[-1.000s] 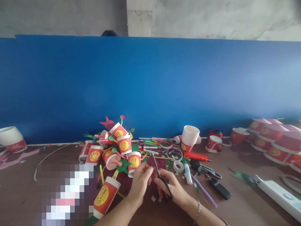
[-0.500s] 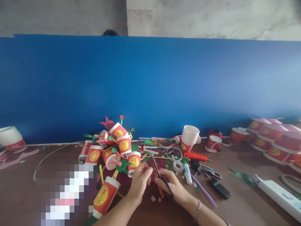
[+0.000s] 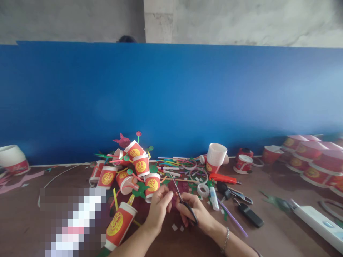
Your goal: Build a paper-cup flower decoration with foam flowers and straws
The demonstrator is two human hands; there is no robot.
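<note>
My right hand [image 3: 193, 207] is closed round a pair of scissors [image 3: 179, 191] with black handles, the blades pointing up and away from me. Just left of the blades, my left hand [image 3: 161, 204] is pinched shut; what its fingertips hold is too small to make out. Dark red paper [image 3: 183, 187] lies behind the fingers, partly hidden by the hands and scissors. Small white paper scraps [image 3: 174, 227] sit on the table below the hands. Close to my left forearm, a red paper cup [image 3: 121, 223] with a yellow emblem lies tilted.
Several decorated red cups [image 3: 141, 165] are piled to the left. Behind the hands are straws and pens [image 3: 171, 163]. At right lie a stack of cups [image 3: 215, 157], a tape roll [image 3: 203, 190], a glue stick [image 3: 214, 198], a red utility knife [image 3: 224, 178] and keys [image 3: 250, 215].
The view has shifted very slightly. Both hands and the scissors stay nearly in place, with the blades still beside the left fingertips.
</note>
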